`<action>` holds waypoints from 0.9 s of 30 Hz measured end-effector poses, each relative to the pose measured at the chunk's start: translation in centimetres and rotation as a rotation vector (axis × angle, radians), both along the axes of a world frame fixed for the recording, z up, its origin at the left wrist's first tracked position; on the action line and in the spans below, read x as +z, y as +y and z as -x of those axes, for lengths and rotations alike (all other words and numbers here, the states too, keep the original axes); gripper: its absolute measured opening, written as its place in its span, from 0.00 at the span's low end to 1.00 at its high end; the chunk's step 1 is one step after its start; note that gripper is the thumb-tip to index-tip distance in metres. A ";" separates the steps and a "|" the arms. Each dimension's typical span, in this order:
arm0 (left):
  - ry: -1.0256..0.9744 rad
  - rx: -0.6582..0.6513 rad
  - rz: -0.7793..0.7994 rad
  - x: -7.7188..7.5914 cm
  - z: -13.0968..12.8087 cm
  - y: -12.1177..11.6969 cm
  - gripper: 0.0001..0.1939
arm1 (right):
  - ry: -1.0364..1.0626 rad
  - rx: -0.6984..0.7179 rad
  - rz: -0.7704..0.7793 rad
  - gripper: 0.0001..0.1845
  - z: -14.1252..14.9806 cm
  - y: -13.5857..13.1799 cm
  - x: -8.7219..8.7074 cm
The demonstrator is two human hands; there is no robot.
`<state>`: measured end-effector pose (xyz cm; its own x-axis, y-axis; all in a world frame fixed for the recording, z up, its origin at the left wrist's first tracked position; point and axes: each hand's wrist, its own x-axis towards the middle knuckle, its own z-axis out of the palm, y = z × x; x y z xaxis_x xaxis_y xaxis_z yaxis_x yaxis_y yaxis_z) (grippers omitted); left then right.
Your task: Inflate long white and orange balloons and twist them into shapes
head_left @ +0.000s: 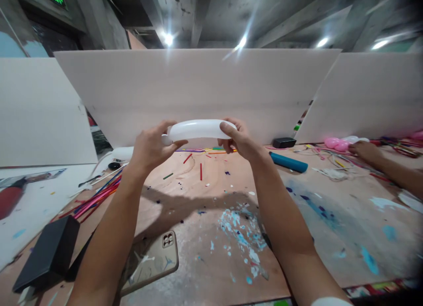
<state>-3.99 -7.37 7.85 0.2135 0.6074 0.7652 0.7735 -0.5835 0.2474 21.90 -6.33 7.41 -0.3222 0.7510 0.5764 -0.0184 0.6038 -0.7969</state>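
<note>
A white inflated long balloon (pixel 194 128) is held up level above the table, slightly bowed. My left hand (pixel 153 145) grips its left end, thumb below and fingers above; a small white bulge shows beside that palm. At the other end, my right hand (pixel 239 138) is closed round the balloon with the thumb pressed on its front. Beneath my hands lies the paint-spotted wooden table (pixel 205 195), with short red balloon scraps (pixel 201 171) on it. A phone (pixel 153 262) rests face down near my left forearm.
White boards (pixel 198 90) stand behind. Left are uninflated long balloons (pixel 95 200) and a black box (pixel 48 253). Right are a blue cylinder (pixel 288 162) and a small black box (pixel 284 142). Another person's hand (pixel 366 151) is by pink balloons (pixel 337 143).
</note>
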 end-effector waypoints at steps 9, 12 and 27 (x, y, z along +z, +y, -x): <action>0.170 -0.275 0.267 -0.2 0.8 1.1 0.24 | -0.176 -0.077 -0.107 0.24 -1.7 1.2 -0.3; 0.197 -0.221 0.212 -0.5 0.6 1.3 0.21 | -0.374 -0.142 -0.120 0.29 -2.0 1.3 -0.4; 0.220 -0.172 0.144 -1.8 -0.2 2.8 0.21 | -0.585 -0.344 0.064 0.38 -1.7 1.3 -0.6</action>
